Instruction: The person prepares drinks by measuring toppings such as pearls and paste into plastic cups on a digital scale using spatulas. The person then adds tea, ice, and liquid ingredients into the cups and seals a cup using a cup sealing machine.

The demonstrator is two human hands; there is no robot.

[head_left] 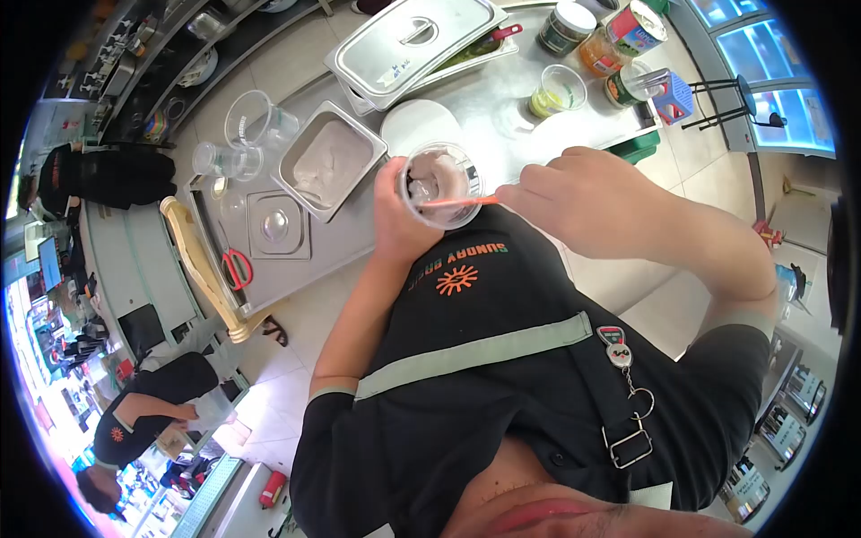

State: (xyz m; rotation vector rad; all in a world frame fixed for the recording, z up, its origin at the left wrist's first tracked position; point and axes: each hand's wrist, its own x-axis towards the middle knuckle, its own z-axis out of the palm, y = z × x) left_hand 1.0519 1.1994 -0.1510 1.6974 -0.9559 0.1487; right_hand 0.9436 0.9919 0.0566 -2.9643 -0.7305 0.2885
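Observation:
My left hand [399, 215] is wrapped round a clear plastic cup [465, 216], tilted so that I look into its mouth. A pale, pinkish-grey paste [439, 170] coats the inside of the cup. In my right hand [574, 202], closed, is a thin orange-handled utensil [473, 202] that reaches into the cup; the shape of its far end is not clear. Just left of the cup stands a steel pan [375, 142] with similar pale paste in it. A white round disc [420, 124] lies behind the cup.
Clear plastic cups [229, 161], a steel lid [273, 224] and red scissors [238, 269] lie at the left. A lidded steel pan [417, 49] stands at the back. Jars [567, 29] and a cup of green stuff [558, 91] are back right. Co-workers [152, 403] stand at the left.

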